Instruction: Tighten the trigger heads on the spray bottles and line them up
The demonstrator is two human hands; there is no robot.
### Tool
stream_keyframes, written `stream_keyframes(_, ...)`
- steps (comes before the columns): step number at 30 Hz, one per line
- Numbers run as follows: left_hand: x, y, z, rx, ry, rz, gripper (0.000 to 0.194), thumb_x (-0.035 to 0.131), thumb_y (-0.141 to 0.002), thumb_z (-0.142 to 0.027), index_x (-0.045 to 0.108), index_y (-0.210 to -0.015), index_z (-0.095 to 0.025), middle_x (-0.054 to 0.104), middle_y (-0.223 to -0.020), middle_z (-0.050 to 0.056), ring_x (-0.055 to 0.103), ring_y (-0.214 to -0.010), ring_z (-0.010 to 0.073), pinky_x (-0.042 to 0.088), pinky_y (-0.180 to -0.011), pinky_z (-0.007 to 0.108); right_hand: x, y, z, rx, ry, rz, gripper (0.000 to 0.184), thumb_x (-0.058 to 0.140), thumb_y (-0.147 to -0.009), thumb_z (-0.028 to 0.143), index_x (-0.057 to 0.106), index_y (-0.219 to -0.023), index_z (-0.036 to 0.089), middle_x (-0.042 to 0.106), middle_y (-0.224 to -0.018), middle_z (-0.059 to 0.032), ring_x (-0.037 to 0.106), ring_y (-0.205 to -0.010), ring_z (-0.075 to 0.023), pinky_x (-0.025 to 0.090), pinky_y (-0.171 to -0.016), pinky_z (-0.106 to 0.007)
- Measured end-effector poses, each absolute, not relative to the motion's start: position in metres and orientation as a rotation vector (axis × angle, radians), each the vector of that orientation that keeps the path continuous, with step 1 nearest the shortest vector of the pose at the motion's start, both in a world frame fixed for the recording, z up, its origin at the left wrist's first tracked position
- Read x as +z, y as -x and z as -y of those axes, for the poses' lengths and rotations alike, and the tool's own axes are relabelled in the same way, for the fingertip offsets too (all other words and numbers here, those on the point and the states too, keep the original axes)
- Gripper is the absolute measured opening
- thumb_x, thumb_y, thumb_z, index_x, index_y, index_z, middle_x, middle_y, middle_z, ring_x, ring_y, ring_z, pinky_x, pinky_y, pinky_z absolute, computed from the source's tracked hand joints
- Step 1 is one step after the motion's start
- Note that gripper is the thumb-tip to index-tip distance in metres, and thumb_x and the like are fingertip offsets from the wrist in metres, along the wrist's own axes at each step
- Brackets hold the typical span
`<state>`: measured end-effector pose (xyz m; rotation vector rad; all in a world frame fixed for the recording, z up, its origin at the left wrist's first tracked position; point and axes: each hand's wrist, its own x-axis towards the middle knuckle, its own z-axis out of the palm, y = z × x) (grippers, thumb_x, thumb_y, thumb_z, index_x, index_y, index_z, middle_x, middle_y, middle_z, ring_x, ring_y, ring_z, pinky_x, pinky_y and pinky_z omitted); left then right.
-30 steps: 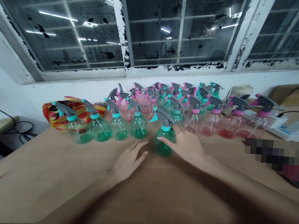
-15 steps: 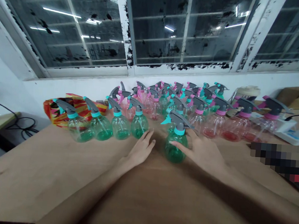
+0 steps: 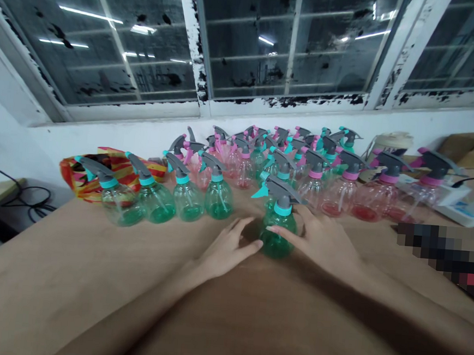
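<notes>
A green spray bottle (image 3: 276, 230) with a grey trigger and teal collar stands upright on the brown table (image 3: 90, 275). My right hand (image 3: 322, 241) is wrapped round its right side. My left hand (image 3: 229, 249) lies open on the table just left of it, fingertips touching its base. A row of several more green bottles (image 3: 159, 201) stands to the left.
Behind stand several pink and green spray bottles (image 3: 311, 167) against the white wall under a window. A red and yellow striped bag (image 3: 98, 169) lies at the far left. White devices and a black cable (image 3: 470, 204) sit at the right, with a cardboard box (image 3: 469, 149) behind.
My right hand slid the green bottle a little to the right away from the row. My left hand followed and now touches its base.
</notes>
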<state>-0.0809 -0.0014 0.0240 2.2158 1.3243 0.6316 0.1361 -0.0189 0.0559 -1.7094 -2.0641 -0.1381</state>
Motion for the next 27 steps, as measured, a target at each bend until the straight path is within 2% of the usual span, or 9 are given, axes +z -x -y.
stream_keyframes(2,0.028,0.077,0.009,0.599,-2.205,-1.24,0.07,0.058,-0.084,-0.056,0.035,-0.142,-0.025,0.044,-0.144,0.009,0.044,-0.129,0.0304,0.038,-0.104,0.046,0.057,-0.138,0.022,-0.131,1.663,2.075,0.067,0.041,-0.079,0.074,0.061,-0.104,0.015,0.07,-0.068,-0.0086,0.068,-0.06,-0.0297,0.044,-0.049,-0.035)
stream_keyframes(5,0.029,0.068,0.015,0.576,-2.226,-1.187,0.073,0.062,-0.08,-0.058,0.036,-0.14,-0.026,0.045,-0.142,0.009,0.043,-0.129,0.032,0.038,-0.104,0.049,0.059,-0.144,0.027,-0.143,1.591,2.091,0.065,0.045,-0.077,0.074,0.065,-0.098,0.015,0.071,-0.074,-0.0105,0.068,-0.066,-0.031,0.048,-0.053,-0.039)
stream_keyframes(8,0.025,0.059,0.017,0.574,-2.214,-1.215,0.07,0.063,-0.078,-0.059,0.041,-0.135,-0.024,0.053,-0.132,0.011,0.051,-0.121,0.0345,0.043,-0.097,0.051,0.063,-0.152,0.03,-0.125,1.404,2.112,0.059,0.052,-0.077,0.069,0.066,-0.105,0.019,0.071,-0.093,-0.0115,0.066,-0.09,-0.0324,0.052,-0.074,-0.045)
stream_keyframes(11,0.02,0.049,0.02,0.591,-2.237,-1.161,0.069,0.065,-0.078,-0.056,0.041,-0.134,-0.024,0.054,-0.131,0.01,0.051,-0.121,0.0332,0.043,-0.098,0.05,0.067,-0.162,0.028,0.127,1.271,2.089,0.055,0.058,-0.076,0.064,0.062,-0.112,0.023,0.067,-0.106,-0.0087,0.062,-0.101,-0.0288,0.05,-0.085,-0.045)
stream_keyframes(15,0.023,0.034,0.031,0.524,-2.26,-1.151,0.075,0.069,-0.075,-0.055,0.04,-0.136,-0.023,0.051,-0.136,0.011,0.048,-0.124,0.0334,0.041,-0.1,0.05,0.07,-0.17,0.027,0.588,1.162,1.96,0.056,0.063,-0.075,0.057,0.058,-0.12,0.023,0.069,-0.098,-0.0063,0.066,-0.086,-0.0244,0.055,-0.07,-0.038)
stream_keyframes(18,0.03,0.025,0.039,0.467,-2.312,-1.032,0.072,0.069,-0.076,-0.053,0.041,-0.135,-0.022,0.053,-0.135,0.01,0.049,-0.124,0.0315,0.042,-0.1,0.047,0.072,-0.17,0.029,0.766,0.999,1.907,0.055,0.068,-0.075,0.05,0.056,-0.123,0.026,0.067,-0.114,-0.0061,0.063,-0.103,-0.0249,0.052,-0.086,-0.041)
stream_keyframes(21,0.032,0.024,0.039,0.446,-2.388,-0.952,0.075,0.068,-0.078,-0.053,0.036,-0.139,-0.024,0.05,-0.138,0.01,0.047,-0.126,0.0298,0.041,-0.101,0.045,0.072,-0.167,0.031,0.854,0.914,1.849,0.045,0.066,-0.079,0.043,0.058,-0.12,0.027,0.063,-0.124,-0.0054,0.058,-0.115,-0.0239,0.045,-0.098,-0.042)
stream_keyframes(25,0.02,0.04,0.026,0.368,-2.581,-0.996,0.087,0.06,-0.08,-0.062,0.024,-0.147,-0.02,0.034,-0.149,0.015,0.029,-0.138,0.0328,0.021,-0.112,0.054,0.067,-0.164,0.03,0.829,0.933,1.787,0.033,0.062,-0.083,0.041,0.062,-0.112,0.026,0.067,-0.114,-0.0057,0.061,-0.11,-0.0237,0.049,-0.091,-0.039)
stream_keyframes(27,0.011,0.053,0.016,0.335,-2.668,-1.079,0.084,0.054,-0.083,-0.064,0.025,-0.146,-0.016,0.033,-0.15,0.015,0.024,-0.14,0.0314,0.013,-0.114,0.054,0.064,-0.162,0.027,0.741,0.979,1.798,0.032,0.059,-0.084,0.043,0.063,-0.111,0.027,0.07,-0.103,-0.0046,0.067,-0.091,-0.0221,0.054,-0.078,-0.036)
